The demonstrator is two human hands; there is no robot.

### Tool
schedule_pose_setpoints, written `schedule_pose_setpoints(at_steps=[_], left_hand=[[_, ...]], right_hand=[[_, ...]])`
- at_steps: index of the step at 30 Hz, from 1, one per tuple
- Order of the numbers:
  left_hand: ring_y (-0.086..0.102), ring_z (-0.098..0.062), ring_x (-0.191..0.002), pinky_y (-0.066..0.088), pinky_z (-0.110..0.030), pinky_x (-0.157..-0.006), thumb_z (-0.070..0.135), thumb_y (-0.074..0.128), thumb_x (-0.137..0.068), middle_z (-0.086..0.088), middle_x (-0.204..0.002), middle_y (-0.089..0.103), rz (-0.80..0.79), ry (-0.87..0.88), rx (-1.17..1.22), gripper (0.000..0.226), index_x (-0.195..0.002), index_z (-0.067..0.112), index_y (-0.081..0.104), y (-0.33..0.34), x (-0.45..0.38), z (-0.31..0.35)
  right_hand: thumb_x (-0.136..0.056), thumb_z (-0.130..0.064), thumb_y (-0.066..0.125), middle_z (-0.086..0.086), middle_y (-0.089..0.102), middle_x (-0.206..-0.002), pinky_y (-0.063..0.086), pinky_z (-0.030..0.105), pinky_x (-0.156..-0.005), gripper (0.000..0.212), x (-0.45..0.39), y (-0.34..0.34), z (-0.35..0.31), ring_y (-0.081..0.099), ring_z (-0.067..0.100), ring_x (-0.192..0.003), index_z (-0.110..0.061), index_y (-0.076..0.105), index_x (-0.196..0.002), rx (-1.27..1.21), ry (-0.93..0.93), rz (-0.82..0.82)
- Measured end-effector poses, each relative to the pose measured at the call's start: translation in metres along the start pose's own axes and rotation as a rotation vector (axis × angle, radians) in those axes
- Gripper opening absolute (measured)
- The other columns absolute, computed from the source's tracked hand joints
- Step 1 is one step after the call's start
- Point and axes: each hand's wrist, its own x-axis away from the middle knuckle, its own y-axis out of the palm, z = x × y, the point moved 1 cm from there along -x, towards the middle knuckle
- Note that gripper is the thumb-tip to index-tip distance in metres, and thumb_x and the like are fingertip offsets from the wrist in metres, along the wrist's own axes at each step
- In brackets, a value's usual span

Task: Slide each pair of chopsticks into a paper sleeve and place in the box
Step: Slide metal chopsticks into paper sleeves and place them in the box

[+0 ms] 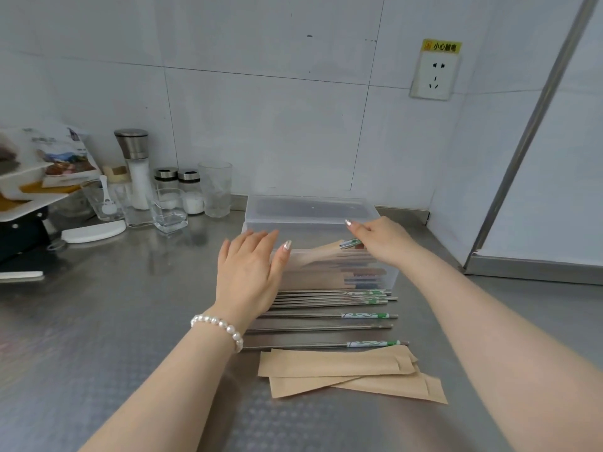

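Nearest, flat brown paper sleeves (352,370) lie at six o'clock, bare steel chopsticks (326,316) just beyond, long axes running nine-to-three. Farther, the left hand (249,272) rests spread and flat against the translucent plastic box (375,278). The right hand (385,238) pinches a sleeved pair (329,249) over the box, its green-patterned ends at three o'clock, sleeve toward nine.

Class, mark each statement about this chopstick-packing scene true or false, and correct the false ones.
1. The right hand holds a sleeved pair of chopsticks over the clear box. True.
2. The empty paper sleeves lie behind the box. False: they lie nearer the person, in front of the loose chopsticks.
3. The left hand wears a pearl bracelet at the wrist. True.
4. The box holds no sleeves yet. False: several sleeved pairs show through its wall.
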Motion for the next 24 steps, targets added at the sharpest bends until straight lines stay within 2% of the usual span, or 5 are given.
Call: schedule_pose_setpoints(at_steps=[6,11,14,17,24], left_hand=[[0.028,-0.022,-0.135,0.011,-0.046,-0.111,0.064,0.002,-0.079,0.000,-0.138,0.047,-0.007,0.004,0.006,0.081,-0.132,0.021,0.045,0.000,0.000,0.000],[0.029,-0.024,-0.135,0.011,-0.048,-0.112,0.058,0.017,-0.085,-0.005,-0.134,0.050,0.080,0.030,0.070,0.067,-0.122,0.019,0.056,-0.006,0.001,0.006],[0.049,-0.025,-0.114,0.035,-0.042,-0.097,0.049,0.034,-0.089,-0.005,-0.113,0.062,0.192,0.215,0.158,0.049,-0.104,0.016,0.066,-0.010,0.002,0.014],[0.055,-0.019,-0.089,0.045,-0.035,-0.080,0.049,0.045,-0.085,0.000,-0.093,0.062,0.026,0.375,0.271,0.043,-0.096,0.016,0.069,-0.014,0.009,0.028],[0.054,-0.005,-0.070,0.047,-0.023,-0.067,0.070,0.059,-0.060,0.015,-0.076,0.058,-0.553,0.416,0.336,0.056,-0.091,0.024,0.069,-0.004,0.033,0.062]], right_hand=[[-0.094,-0.058,0.017,0.004,0.036,-0.055,0.029,0.031,-0.054,0.062,0.005,0.004,0.002,0.043,0.025,-0.063,-0.013,0.032,-0.056,0.172,-0.006,-0.034],[-0.095,-0.054,0.020,0.010,0.051,-0.089,0.034,0.036,-0.083,0.063,0.010,-0.005,0.009,0.043,0.032,-0.109,-0.015,0.068,-0.084,0.227,-0.110,0.080],[-0.098,-0.038,0.034,0.013,0.054,-0.092,0.035,0.035,-0.083,0.046,0.019,-0.015,0.015,0.046,0.031,-0.103,-0.009,0.070,-0.091,0.093,-0.222,0.274],[-0.094,-0.023,0.048,0.019,0.062,-0.082,0.038,0.032,-0.071,0.031,0.031,-0.019,0.024,0.053,0.027,-0.082,-0.001,0.068,-0.085,-0.146,-0.259,0.371],[-0.071,-0.019,0.079,-0.011,0.055,-0.053,0.039,0.021,-0.057,0.014,0.068,-0.003,0.040,0.047,0.005,-0.053,-0.017,0.065,-0.067,-0.189,-0.192,-0.369]])
